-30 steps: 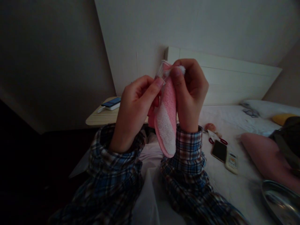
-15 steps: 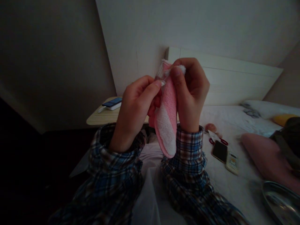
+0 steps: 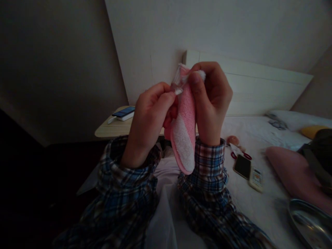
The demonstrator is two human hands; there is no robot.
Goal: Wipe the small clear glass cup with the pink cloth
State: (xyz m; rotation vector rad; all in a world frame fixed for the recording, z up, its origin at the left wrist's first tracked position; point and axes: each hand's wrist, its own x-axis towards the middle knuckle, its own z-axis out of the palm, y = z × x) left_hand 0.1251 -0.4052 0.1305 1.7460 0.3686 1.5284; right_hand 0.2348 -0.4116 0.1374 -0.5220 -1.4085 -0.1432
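A soft, fuzzy pink-and-white cloth piece (image 3: 184, 135) hangs between my hands in the middle of the view, its rounded end pointing down. My right hand (image 3: 214, 97) pinches its upper part between thumb and fingers, where a tuft of white fluff pokes out. Around the cloth's top is a thin clear plastic film (image 3: 177, 82), crinkled and shiny. The thumb and forefinger of my left hand (image 3: 153, 117) are closed on the lower edge of this film, and its other fingers curl behind the cloth, partly hidden.
On the bed at right lie a dark-screened phone (image 3: 242, 166), a pale device (image 3: 256, 179), red-handled scissors (image 3: 247, 156), a pink cushion (image 3: 287, 169) and a metal tray (image 3: 293, 211). A small wooden table (image 3: 109, 129) at left holds another phone (image 3: 124, 111). Behind stands a white headboard (image 3: 259, 86).
My left hand has shifted very slightly, with the film showing a little more between the hands. The grip of both hands stays nearly the same.
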